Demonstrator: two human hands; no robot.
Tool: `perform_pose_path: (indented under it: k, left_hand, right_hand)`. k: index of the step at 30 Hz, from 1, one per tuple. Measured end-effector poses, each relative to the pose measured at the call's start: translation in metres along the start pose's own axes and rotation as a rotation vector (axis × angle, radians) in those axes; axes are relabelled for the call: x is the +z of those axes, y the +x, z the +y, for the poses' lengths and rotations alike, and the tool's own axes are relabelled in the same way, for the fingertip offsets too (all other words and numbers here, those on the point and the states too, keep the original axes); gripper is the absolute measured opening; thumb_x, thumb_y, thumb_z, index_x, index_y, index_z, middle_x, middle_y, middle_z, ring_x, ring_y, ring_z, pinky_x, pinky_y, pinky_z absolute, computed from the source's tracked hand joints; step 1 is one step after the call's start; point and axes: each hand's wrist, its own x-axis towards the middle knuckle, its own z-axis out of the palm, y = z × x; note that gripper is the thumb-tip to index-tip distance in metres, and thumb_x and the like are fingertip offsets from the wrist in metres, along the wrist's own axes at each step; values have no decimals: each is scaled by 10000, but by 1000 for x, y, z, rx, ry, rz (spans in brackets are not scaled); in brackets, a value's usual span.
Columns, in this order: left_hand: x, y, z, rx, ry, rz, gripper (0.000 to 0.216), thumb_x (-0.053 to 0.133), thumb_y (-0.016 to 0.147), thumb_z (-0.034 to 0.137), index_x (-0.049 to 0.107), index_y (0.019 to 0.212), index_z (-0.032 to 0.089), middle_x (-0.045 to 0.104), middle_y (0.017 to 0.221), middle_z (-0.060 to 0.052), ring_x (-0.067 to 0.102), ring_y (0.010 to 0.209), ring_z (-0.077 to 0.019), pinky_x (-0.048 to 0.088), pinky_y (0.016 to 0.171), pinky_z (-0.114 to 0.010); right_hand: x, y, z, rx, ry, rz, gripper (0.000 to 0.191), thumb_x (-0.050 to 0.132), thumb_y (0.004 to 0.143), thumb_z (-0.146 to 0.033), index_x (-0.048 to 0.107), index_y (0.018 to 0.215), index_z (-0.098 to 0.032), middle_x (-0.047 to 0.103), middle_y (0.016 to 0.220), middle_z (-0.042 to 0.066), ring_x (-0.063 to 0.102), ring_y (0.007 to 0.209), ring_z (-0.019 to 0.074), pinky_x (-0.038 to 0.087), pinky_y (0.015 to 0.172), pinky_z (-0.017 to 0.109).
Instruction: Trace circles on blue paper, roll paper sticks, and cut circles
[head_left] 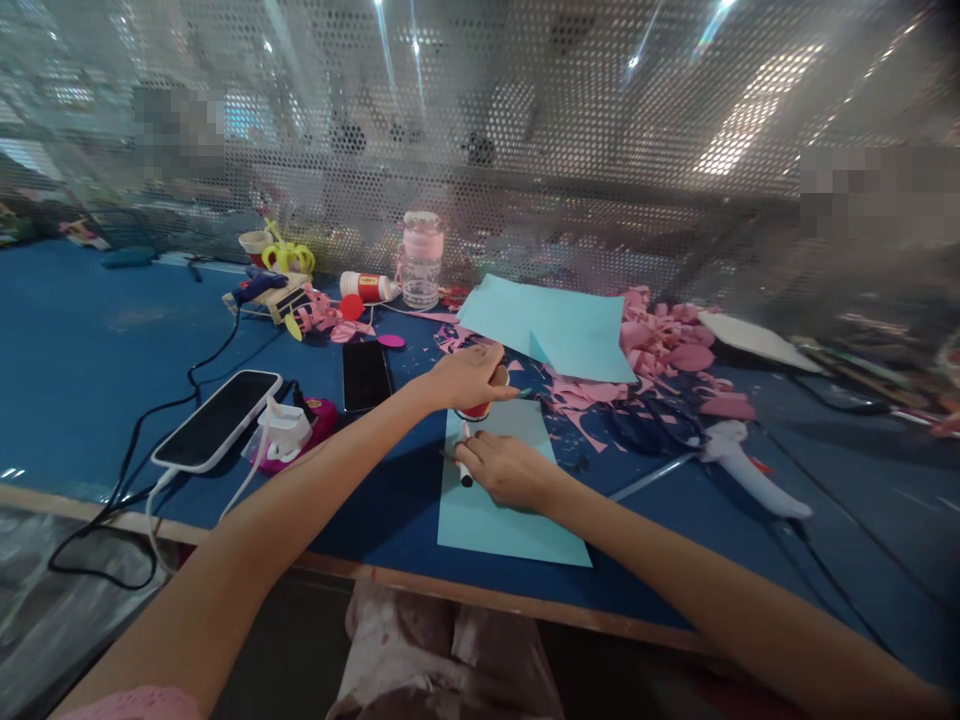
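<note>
And here's the left hand (472, 378), fingers and thumb curled around a cup (475, 411) at the far end of the pale blue sheet (517, 535), red side peeking out below. Just nearer, the right hand (511, 470) pinches a marker (466, 472), black end toward the body, over that same sheet. Beyond them, more blue paper (559, 325) lies among pink scraps (671, 335); a dark phone (366, 375) rests to the left.

Matt paper sheet (506, 525), prob. plastic marker (466, 474)

Perforated screen (480, 90) behind a blue table (82, 370)
</note>
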Motion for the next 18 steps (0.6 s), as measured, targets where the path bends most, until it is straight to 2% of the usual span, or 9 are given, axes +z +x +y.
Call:
perform_pose_path:
  k: [5, 13, 18]
  left_hand:
    - [0, 0, 1, -10, 4, -3, 443, 440, 811, 544, 418, 1012, 150, 561, 1087, -139, 517, 1049, -262, 380, 835, -332]
    - [-2, -2, 2, -27, 10, -9, 431, 433, 816, 538, 405, 1031, 166, 559, 1105, -127, 519, 1048, -263, 401, 813, -344]
    - [-1, 0, 0, 2, 12, -3, 441, 414, 823, 537, 400, 1053, 161, 571, 1055, -117, 522, 1029, -256, 404, 803, -339]
  right_hand:
    - [3, -2, 4, -7, 5, 56, 251, 253, 929, -173, 495, 944, -106, 589, 798, 98, 549, 685, 171, 381, 545, 279]
    - [6, 25, 13, 10, 24, -34, 259, 337, 870, -86, 457, 1100, -76, 617, 872, 118, 582, 801, 217, 420, 602, 301]
    - [6, 31, 14, 23, 19, -19, 282, 306, 876, -82, 448, 1118, -59, 611, 824, 125, 578, 803, 218, 415, 628, 312]
